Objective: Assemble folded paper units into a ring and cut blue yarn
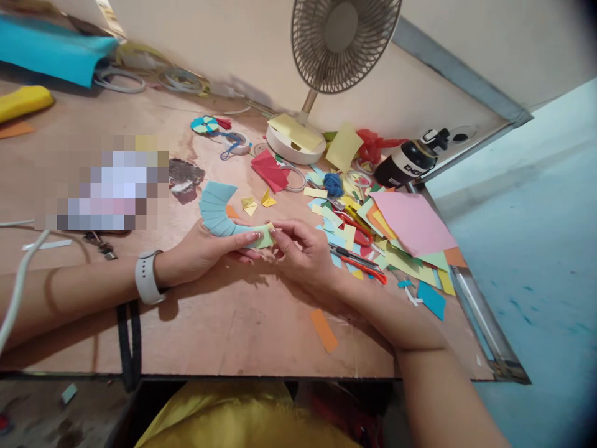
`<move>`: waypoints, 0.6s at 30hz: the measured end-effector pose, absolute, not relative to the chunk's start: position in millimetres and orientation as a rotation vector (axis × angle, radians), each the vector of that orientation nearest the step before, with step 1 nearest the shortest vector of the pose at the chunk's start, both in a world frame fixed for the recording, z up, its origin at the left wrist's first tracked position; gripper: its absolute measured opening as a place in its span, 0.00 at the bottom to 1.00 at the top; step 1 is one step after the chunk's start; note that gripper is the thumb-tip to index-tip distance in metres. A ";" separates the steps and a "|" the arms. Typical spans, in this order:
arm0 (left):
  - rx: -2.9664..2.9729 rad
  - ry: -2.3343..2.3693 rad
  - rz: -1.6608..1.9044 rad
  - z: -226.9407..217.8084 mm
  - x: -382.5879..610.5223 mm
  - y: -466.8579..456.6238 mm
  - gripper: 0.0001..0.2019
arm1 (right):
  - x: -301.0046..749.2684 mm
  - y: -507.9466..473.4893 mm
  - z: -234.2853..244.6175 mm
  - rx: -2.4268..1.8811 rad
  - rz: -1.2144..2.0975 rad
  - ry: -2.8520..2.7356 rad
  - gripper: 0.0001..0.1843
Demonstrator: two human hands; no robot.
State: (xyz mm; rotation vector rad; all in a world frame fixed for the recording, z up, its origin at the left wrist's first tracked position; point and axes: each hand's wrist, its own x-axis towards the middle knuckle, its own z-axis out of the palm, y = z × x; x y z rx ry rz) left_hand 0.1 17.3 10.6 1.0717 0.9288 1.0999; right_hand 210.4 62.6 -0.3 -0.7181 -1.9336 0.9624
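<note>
Central on the surface (pixel 233 336), the left hand (pixel 196 252) has its fingers gripping a pleated paper strip (pixel 218 214) curving toward ten o'clock; the right hand (pixel 305 252) pinches its end, where covered folds seem unreadable. The electric fan (pixel 342 28) is cut off at twelve; pixelation (pixel 109 193) masks something at nine.

The wooden surface (pixel 205 342) is topped by a white fan (pixel 340 28). To the fan's left, a tape roll (pixel 243 148) and a blue-and-green paper rosette (pixel 204 125) are laid. Just in front of the fan, a red paper piece (pixel 269 171) is placed, with two small yellow folded papers (pixel 249 206) nearer. To its right, a black bottle (pixel 396 165) is set; to its front right, paper scraps (pixel 332 216) are strewn and coloured sheets (pixel 415 224) are piled. Well in front, an orange strip (pixel 323 330) is laid.
</note>
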 end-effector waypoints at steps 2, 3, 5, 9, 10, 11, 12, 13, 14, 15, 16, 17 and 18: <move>1.080 0.917 1.091 11.0 -0.4 16.6 0.09 | 210.7 60.3 -3.7 -0.696 0.848 -1.975 0.16; 1.079 0.913 1.078 11.1 -0.6 16.3 0.09 | 210.7 59.0 -5.6 -0.697 0.815 -1.987 0.15; 1.069 0.910 1.059 10.7 -1.1 16.0 0.09 | 210.8 57.4 -8.6 -0.725 0.832 -1.989 0.16; 1.066 0.913 1.087 10.0 -1.4 16.5 0.09 | 212.0 67.0 -2.4 -0.801 1.160 -1.927 0.23; 1.077 0.914 1.090 10.1 -1.5 16.7 0.10 | 211.9 73.9 2.6 -0.826 1.249 -1.924 0.26; 1.087 0.914 1.088 10.4 -1.7 16.8 0.11 | 211.0 82.5 8.6 -0.858 1.309 -1.930 0.28; 1.092 0.916 1.082 10.7 -2.1 16.9 0.12 | 208.9 92.6 14.9 -0.898 1.324 -1.937 0.31; 1.092 0.919 1.071 11.0 -2.5 16.9 0.12 | 205.3 103.5 20.8 -0.945 1.282 -1.944 0.32; 1.091 0.924 1.060 11.2 -3.0 16.9 0.12 | 200.3 114.5 25.6 -0.998 1.193 -1.970 0.31; 1.088 0.931 1.052 11.3 -3.5 16.8 0.13 | 193.9 124.8 29.0 -1.069 1.078 -2.037 0.28; 1.087 0.937 1.048 11.3 -4.0 16.7 0.13 | 186.4 133.8 30.7 -1.158 0.917 -2.115 0.25; 1.087 0.940 1.049 11.2 -4.4 16.7 0.13 | 178.5 141.0 30.6 -1.281 0.724 -2.168 0.23; 1.089 0.942 1.055 10.9 -4.7 16.6 0.13 | 170.9 146.4 29.1 -1.406 0.575 -2.225 0.23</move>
